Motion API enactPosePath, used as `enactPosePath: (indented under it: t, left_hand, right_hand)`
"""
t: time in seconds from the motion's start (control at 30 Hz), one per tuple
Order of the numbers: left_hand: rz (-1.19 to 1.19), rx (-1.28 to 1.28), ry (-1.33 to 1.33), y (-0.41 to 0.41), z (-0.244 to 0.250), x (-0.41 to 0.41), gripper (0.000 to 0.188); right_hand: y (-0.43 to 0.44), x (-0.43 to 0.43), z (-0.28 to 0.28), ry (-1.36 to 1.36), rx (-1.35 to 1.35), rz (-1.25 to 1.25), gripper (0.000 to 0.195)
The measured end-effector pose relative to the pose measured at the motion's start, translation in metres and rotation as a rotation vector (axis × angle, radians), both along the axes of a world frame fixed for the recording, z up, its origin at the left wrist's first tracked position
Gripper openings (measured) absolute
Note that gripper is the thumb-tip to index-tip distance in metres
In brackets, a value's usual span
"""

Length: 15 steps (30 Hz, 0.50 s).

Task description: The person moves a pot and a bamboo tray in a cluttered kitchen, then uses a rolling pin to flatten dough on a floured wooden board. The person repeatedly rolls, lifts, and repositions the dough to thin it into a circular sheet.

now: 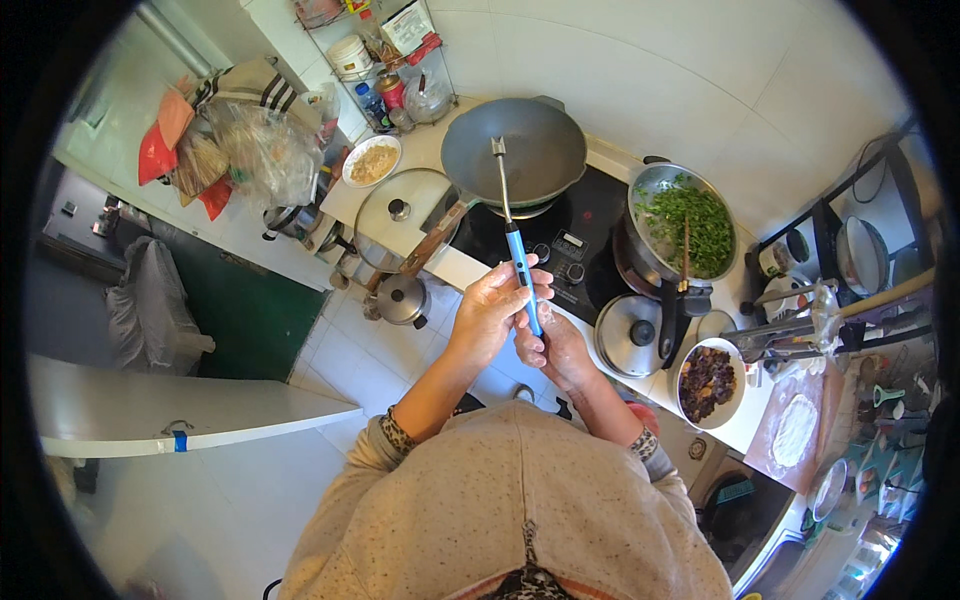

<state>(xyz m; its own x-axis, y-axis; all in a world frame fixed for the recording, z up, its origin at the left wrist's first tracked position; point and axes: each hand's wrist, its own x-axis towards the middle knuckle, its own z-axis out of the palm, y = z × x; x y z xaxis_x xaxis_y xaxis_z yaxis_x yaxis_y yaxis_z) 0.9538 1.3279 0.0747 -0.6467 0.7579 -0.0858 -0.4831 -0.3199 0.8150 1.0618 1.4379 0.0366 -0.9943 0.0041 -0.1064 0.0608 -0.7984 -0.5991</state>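
A blue long-necked lighter (519, 262) is held up before me, its metal neck overlapping the view of a grey wok (465, 161). My left hand (491, 304) is closed on its handle, thumb near the black button. My right hand (556, 346) grips the handle's lower end, touching the left fingers. The wok sits on the left of a black cooktop (600, 202), its wooden handle pointing towards me. To the right, a steel pot (724, 199) holds chopped greens (697, 232) and a pair of chopsticks (686, 251).
Left of the wok lie a glass lid (375, 217) and a bowl of pale food (373, 160). A steel lid (622, 352), a bowl of dark food (742, 382) and floured dough (795, 431) on a board stand right. A wire rack (341, 82) stands behind; a door edge (262, 431) juts in left.
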Motion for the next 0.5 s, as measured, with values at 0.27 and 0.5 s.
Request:
enactPosePath:
  t: [0.27,0.5]
  left_hand:
    - [0.039,0.028,-0.029,0.007,-0.001,0.003,0.043]
    - [0.071,0.02,-0.054,0.004,-0.003,0.001,0.043]
  right_hand:
    - [0.0,0.002,0.006,0.037,0.07,-0.02,0.045]
    - [-0.006,0.0,0.004,0.016,0.054,-0.019,0.046]
